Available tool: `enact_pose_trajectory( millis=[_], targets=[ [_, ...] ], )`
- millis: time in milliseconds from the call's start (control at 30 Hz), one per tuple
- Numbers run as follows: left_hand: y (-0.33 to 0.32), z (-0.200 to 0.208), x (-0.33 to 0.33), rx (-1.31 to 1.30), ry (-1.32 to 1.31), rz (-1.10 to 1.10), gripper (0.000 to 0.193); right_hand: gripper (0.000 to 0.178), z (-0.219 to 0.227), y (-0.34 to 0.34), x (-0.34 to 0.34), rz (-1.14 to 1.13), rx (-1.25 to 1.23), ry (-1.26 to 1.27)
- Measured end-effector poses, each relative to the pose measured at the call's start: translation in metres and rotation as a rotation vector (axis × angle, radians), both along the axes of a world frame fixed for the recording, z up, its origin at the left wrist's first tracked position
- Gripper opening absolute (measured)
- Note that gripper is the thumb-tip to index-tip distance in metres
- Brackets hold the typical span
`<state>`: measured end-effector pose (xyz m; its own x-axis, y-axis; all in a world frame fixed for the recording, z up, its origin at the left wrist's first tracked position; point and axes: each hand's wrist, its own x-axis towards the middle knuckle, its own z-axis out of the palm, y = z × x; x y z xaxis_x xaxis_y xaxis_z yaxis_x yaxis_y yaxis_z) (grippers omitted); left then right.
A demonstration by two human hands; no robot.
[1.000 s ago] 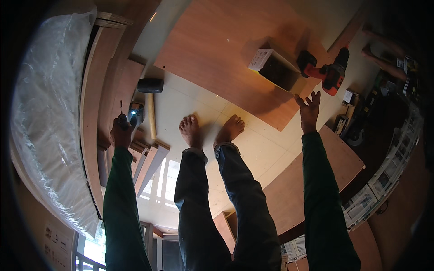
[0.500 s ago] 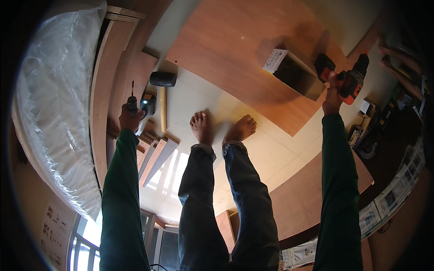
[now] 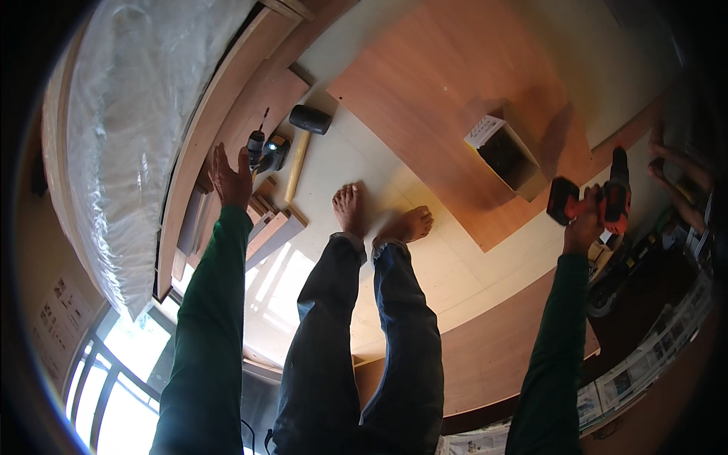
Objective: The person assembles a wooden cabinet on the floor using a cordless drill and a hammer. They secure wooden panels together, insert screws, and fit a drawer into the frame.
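My left hand (image 3: 231, 179) is open, its fingers spread and pointing away from me. Just to its right a dark cordless drill (image 3: 257, 143) with a lit lamp and a long bit rests on or beside the wooden boards. My right hand (image 3: 583, 224) grips a red and black cordless drill (image 3: 614, 199) by its handle, held out at the right with its chuck pointing away. Left of that drill, an open cardboard box (image 3: 506, 157) stands on a large wooden panel (image 3: 409, 91). A black-headed mallet (image 3: 309, 119) lies near the left drill.
A plastic-wrapped mattress-like bundle (image 3: 140, 114) rises along the left. Wood offcuts (image 3: 274, 231) lie below the mallet. Another panel (image 3: 500, 341) lies to the right of my legs. A person's bare limbs (image 3: 681, 168) show at the far right, beside dark tools.
My left hand has let go of the dark drill and spread its fingers. The right hand has swung nearer to me with the red drill. The view has shifted.
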<state>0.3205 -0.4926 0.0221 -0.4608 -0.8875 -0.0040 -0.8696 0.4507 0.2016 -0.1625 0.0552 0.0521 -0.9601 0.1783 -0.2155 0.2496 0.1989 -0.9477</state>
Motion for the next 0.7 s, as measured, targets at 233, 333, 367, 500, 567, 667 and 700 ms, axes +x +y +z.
enact_pose_trajectory(
  millis=[233, 333, 367, 500, 567, 667, 700],
  targets=[
    [0.133, 0.016, -0.019, 0.467, 0.303, 0.287, 0.017, 0.028, 0.151, 0.047, 0.086, 0.377, 0.459, -0.1],
    [0.218, 0.045, -0.049, 0.446, 0.446, 0.215, 0.018, 0.039, 0.188, -0.009, 0.13, 0.606, 0.47, -0.473],
    [0.248, 0.05, -0.064, 0.452, 0.562, 0.198, 0.02, 0.049, 0.189, -0.022, 0.139, 0.705, 0.482, -0.568],
    [0.352, 0.05, -0.066, 1.297, 0.347, 0.318, 0.035, 0.022, 0.157, -0.035, 0.184, 0.769, 0.356, -0.687],
    [0.381, 0.048, -0.087, 1.222, 0.383, 0.353, 0.035, 0.021, 0.142, -0.052, 0.191, 0.814, 0.356, -0.679],
    [0.411, 0.017, -0.116, 1.058, 0.448, 0.454, 0.039, 0.019, 0.138, -0.067, 0.203, 0.812, 0.375, -0.62],
    [0.419, 0.0, -0.127, 1.03, 0.458, 0.509, 0.04, 0.019, 0.137, -0.073, 0.206, 0.827, 0.396, -0.569]
  ],
)
